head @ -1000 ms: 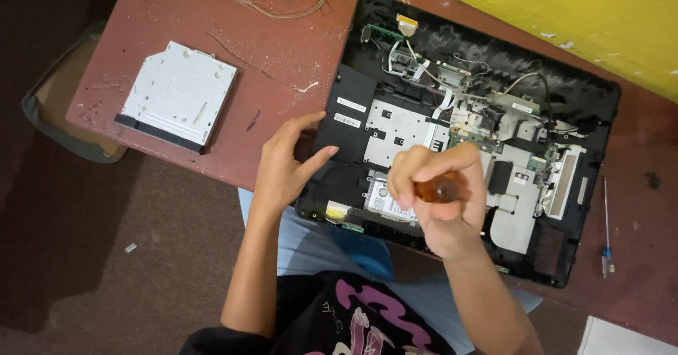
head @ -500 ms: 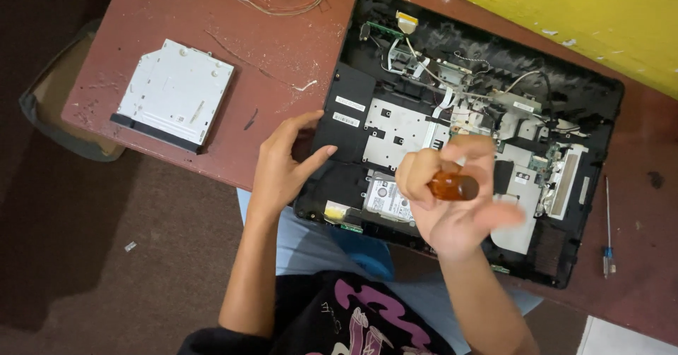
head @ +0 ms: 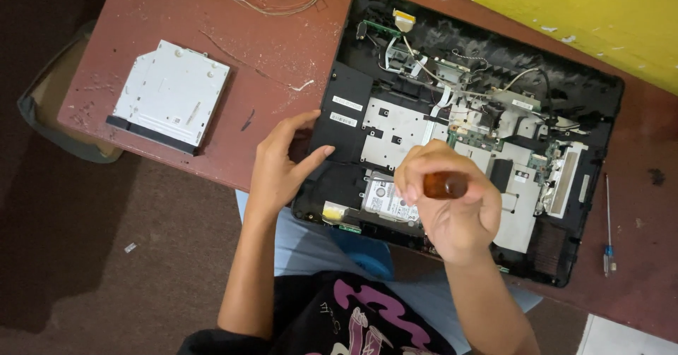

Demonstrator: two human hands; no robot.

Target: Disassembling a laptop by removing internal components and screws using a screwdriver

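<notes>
A reddish-brown table (head: pixel 282 51) is carrying an opened laptop base (head: pixel 466 129), which is lying flat with its cover off, so that metal shielding, circuit boards and cables are showing. The base is sitting toward the right half of the table, close below a yellow wall (head: pixel 586 16).

An optical drive (head: pixel 171 95), silver on top with a black front edge, is lying well apart from the base near the table's left edge.

The left hand (head: pixel 279 168) is resting at the base's left edge, fingers spread and loosely curled, thumb pressing on the black casing; it is gripping nothing.

The right hand (head: pixel 452 203) is hovering over the lower middle of the base, fingers wrapped tight around the amber handle of a screwdriver (head: pixel 445 185). The handle is lying just above the hard drive (head: pixel 390 198); the tip is hidden.

A second, thin screwdriver (head: pixel 608 228) with a blue handle is lying on the table just right of the base.
</notes>
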